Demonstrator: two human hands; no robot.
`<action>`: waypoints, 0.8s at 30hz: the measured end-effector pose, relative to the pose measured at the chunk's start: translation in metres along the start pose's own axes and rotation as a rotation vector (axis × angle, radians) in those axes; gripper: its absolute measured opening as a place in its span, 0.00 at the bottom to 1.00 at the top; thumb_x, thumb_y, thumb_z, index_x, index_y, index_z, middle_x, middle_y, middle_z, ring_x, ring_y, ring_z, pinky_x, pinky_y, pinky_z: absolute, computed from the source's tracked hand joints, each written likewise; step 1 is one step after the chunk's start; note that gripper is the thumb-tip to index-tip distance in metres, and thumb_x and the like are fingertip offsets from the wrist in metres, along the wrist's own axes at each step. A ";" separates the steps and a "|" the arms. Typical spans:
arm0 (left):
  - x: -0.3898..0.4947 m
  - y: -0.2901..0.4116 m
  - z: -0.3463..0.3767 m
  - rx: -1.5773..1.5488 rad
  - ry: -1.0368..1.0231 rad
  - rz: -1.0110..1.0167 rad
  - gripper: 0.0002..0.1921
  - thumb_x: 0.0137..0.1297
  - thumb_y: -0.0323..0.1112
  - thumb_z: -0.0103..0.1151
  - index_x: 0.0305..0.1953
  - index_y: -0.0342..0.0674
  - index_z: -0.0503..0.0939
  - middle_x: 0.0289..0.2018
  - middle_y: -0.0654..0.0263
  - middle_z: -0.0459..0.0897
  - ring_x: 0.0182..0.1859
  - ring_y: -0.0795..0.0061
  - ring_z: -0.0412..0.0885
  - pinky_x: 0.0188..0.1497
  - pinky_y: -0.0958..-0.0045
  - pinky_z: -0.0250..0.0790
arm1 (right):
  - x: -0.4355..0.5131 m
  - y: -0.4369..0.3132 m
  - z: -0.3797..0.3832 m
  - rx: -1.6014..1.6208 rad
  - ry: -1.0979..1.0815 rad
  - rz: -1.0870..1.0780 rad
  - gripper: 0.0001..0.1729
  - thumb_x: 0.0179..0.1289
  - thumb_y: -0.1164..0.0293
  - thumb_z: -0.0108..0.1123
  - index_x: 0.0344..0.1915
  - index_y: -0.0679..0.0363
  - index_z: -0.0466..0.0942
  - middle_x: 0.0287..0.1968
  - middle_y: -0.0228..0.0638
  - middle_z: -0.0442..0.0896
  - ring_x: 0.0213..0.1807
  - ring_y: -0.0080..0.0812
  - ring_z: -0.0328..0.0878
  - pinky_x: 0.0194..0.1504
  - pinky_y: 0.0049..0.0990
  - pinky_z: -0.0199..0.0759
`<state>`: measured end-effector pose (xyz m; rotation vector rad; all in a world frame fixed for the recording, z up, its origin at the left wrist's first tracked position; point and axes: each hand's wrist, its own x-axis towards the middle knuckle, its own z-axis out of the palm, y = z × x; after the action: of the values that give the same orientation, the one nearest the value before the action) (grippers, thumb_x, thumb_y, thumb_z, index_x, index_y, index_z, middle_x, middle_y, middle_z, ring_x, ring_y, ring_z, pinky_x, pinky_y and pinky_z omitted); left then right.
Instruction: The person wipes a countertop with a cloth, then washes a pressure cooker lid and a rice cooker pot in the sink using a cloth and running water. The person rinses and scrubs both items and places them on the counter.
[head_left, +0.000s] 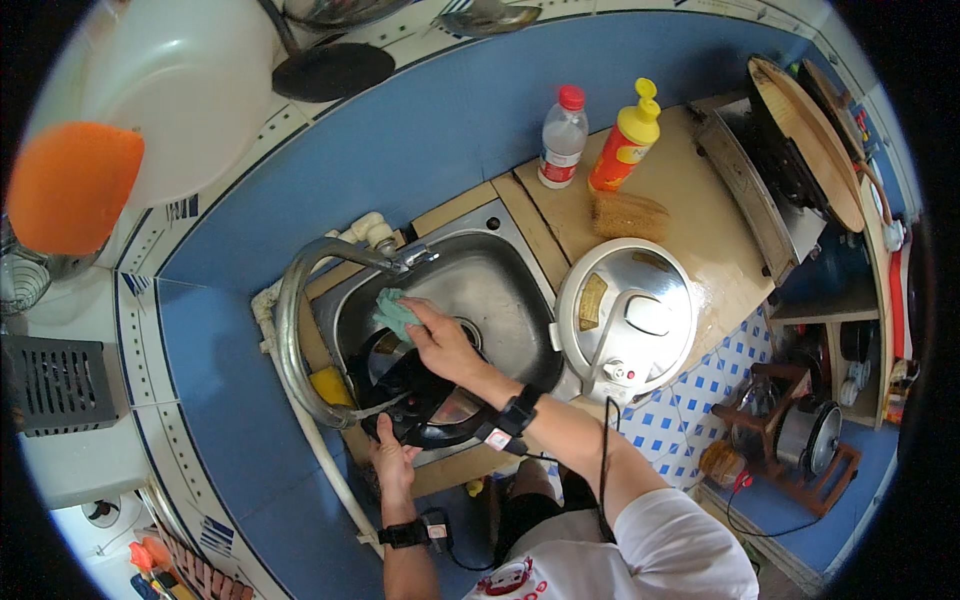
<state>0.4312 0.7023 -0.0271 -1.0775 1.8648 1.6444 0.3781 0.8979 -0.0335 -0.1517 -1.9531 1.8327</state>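
Observation:
My right hand (448, 341) grips a wet-looking green cloth (395, 311) over the left part of the steel sink (495, 277). Below it a glossy black piece of kitchenware (431, 394) lies tilted across the basin's near-left corner; its exact kind is hard to tell. My left hand (394, 459) holds that black piece by its near edge, thumb on top. From the curved faucet spout (289, 322) a thin stream of water runs onto the black piece. A yellow sponge (330, 386) sits at the sink's left edge, partly behind the spout.
Right of the sink stands a white electric pressure cooker (679, 345) with a steel lid. Behind it are a brown scrubber (628, 216), a red-capped bottle (564, 139) and a detergent bottle (624, 142). A gas stove (750, 187) is farther right. Cables trail from both wrist straps.

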 end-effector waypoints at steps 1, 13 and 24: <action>0.000 -0.001 0.000 0.012 0.033 -0.002 0.41 0.48 0.59 0.60 0.55 0.35 0.59 0.39 0.58 0.75 0.30 0.68 0.77 0.26 0.69 0.71 | -0.002 0.003 -0.007 -0.099 -0.086 -0.026 0.20 0.56 0.78 0.46 0.51 0.62 0.67 0.51 0.48 0.70 0.52 0.46 0.68 0.52 0.32 0.62; 0.003 0.001 -0.003 0.030 0.020 -0.007 0.39 0.50 0.55 0.60 0.57 0.35 0.58 0.41 0.55 0.74 0.37 0.63 0.77 0.33 0.62 0.72 | 0.046 0.056 0.033 -0.511 -0.869 0.545 0.22 0.58 0.64 0.43 0.52 0.59 0.70 0.52 0.50 0.71 0.54 0.47 0.67 0.54 0.36 0.60; 0.012 0.001 -0.009 -0.087 -0.055 -0.050 0.31 0.54 0.49 0.58 0.53 0.36 0.61 0.42 0.56 0.74 0.38 0.65 0.77 0.34 0.65 0.72 | 0.048 0.133 0.001 -0.597 -1.057 0.586 0.27 0.57 0.65 0.45 0.60 0.52 0.62 0.59 0.44 0.64 0.59 0.45 0.62 0.54 0.40 0.60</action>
<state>0.4249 0.6899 -0.0336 -1.0939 1.7326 1.7227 0.3050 0.9294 -0.1503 0.1145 -3.4839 1.7233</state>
